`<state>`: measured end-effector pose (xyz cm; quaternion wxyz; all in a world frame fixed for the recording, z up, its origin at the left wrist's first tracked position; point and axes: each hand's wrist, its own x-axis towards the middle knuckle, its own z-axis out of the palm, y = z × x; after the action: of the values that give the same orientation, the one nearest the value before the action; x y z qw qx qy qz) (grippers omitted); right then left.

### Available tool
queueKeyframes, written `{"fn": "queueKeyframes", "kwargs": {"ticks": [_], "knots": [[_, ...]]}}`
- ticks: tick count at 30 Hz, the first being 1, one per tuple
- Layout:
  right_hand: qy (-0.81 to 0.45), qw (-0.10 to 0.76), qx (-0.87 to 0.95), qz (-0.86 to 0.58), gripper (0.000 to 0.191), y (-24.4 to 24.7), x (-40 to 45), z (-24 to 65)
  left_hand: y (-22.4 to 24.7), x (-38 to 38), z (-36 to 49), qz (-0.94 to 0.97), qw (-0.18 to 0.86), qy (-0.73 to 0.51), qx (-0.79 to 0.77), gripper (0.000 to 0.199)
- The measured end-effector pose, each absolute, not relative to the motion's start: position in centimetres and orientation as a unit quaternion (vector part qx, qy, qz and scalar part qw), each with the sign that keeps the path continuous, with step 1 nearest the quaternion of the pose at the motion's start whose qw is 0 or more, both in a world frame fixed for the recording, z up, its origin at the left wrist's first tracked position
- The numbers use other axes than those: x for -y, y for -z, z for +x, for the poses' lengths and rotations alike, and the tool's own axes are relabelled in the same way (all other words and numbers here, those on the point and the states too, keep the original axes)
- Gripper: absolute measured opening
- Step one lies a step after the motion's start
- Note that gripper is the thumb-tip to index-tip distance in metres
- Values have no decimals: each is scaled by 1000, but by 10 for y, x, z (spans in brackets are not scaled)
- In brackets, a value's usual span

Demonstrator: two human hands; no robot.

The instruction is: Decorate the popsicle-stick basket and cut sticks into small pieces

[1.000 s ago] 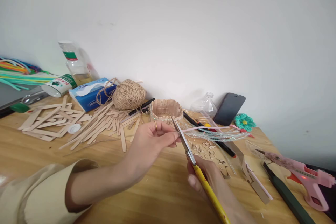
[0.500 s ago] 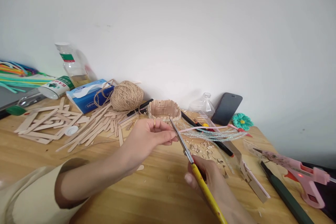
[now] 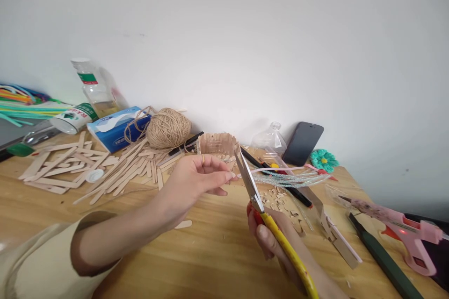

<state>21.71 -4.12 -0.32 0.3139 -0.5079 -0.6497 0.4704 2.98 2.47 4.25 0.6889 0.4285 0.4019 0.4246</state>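
My left hand (image 3: 201,177) pinches the end of a thin pale-pink strip (image 3: 280,168) between thumb and forefinger. The strip runs right, past the scissor blades, towards the teal flower. In my right hand (image 3: 271,238) are scissors (image 3: 256,196) with yellow and red handles, their blades parted and pointing up and away. The blades stand just right of my left fingertips, across the line of the strip. Behind my hands sits a small oval basket (image 3: 219,142) made of wooden sticks. A bundle of glittery pale strands (image 3: 294,179) lies beyond the scissors.
Craft sticks (image 3: 63,168) and a ball of twine (image 3: 169,127) lie left, near a blue tissue pack (image 3: 119,133) and a glass bottle (image 3: 93,88). On the right are a phone (image 3: 303,144), a teal flower (image 3: 323,161), a pink glue gun (image 3: 403,229) and a dark-green tool (image 3: 382,257).
The scissor blades have opened wider and shifted slightly right, away from my left fingertips. My left hand has stayed nearly in place, with its lower fingers a little more spread.
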Motion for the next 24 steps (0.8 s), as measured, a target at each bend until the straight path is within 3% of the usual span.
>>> {"fn": "queueKeyframes", "kwargs": {"ticks": [24], "knots": [[-497,316,637,-497,60,4,42,209,-36,-24,31,438,671,-450,-395,8]]}}
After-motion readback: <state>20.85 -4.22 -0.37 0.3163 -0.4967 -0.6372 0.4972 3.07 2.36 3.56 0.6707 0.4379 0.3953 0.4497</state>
